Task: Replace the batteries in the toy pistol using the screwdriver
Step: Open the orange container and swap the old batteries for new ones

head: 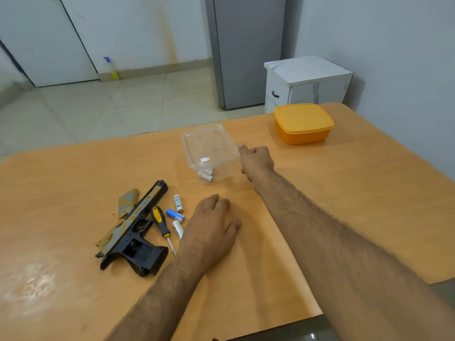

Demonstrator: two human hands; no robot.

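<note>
Head view, pistol: toy pistol (134, 232) lies near the surface's left edge, grip compartment open, cover looks off.
Batteries: three loose cells (177, 215) just beside the screwdriver (161, 223); more in the clear tub (210, 152) mid-surface.
Progress: seemingly mid-swap, nothing reloaded yet.
Left hand (211, 227): flat, fingers relaxed, holding nothing.
Right hand (256, 161): fingers curled at the tub's rim.
Surface: orange wood-look surface (369, 193); orange lidded box (303, 123) at the far right corner.
Room: tiled floor, white cabinet (307, 82).

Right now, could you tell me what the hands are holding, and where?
The right hand pinches the clear plastic container at its right rim; the left hand holds nothing.
</note>
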